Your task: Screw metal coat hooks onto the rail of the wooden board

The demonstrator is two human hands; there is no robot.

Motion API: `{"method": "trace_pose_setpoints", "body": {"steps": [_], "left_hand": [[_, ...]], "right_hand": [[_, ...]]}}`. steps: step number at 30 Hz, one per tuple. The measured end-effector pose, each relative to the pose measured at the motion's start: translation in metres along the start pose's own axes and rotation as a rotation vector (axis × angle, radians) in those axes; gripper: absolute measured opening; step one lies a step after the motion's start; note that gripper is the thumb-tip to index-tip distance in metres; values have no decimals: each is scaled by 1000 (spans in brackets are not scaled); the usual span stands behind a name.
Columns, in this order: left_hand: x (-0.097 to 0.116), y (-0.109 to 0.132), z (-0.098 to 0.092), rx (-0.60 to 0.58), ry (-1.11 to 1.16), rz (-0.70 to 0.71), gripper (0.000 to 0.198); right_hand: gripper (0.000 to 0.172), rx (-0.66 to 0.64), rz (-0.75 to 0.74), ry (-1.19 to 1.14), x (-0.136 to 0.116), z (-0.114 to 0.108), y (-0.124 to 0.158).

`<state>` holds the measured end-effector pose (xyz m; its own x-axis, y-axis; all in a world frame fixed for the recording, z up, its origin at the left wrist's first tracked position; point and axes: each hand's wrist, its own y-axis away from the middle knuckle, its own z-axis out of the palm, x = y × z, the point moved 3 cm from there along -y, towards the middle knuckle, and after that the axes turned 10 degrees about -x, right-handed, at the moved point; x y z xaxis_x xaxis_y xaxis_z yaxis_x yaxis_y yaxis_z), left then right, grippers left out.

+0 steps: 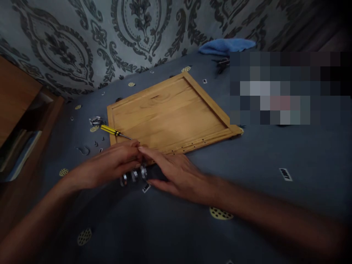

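A framed wooden panel point(162, 113) lies on the dark patterned cloth, with small holes along its near edge. Three shiny curved metal hooks point(134, 175) stick out below that edge. My left hand point(115, 161) is closed at the panel's near left corner, above the hooks; whatever its fingers pinch is hidden. My right hand point(178, 174) comes in from the right, its index finger stretched to the left fingertips and its thumb apart, close to the rightmost hook. A yellow and black screwdriver point(110, 130) rests across the panel's left edge, its shaft pointing toward my left hand.
Left of the panel lie a bunch of metal hooks point(96, 120), a loose hook point(83, 150) and a few small screws point(96, 143). Wooden furniture point(20, 102) with books stands at far left. A blue cloth point(227, 46) and a dark object point(222, 65) lie at the back; a pixelated patch covers the right.
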<state>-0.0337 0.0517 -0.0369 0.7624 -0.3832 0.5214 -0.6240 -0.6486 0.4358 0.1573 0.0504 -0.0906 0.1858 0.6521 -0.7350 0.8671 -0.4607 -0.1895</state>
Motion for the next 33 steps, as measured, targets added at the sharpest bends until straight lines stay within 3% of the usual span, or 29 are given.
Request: {"method": "trace_pose_setpoints", "body": {"steps": [14,33], "left_hand": [[-6,-11,-5,-58,6,20,26],[-4,-7,-5,-18,56,-8,23]], "right_hand": [[73,-6,-7,2,0,-2,1],[70,-10,-36,18,0,-1,0]]}}
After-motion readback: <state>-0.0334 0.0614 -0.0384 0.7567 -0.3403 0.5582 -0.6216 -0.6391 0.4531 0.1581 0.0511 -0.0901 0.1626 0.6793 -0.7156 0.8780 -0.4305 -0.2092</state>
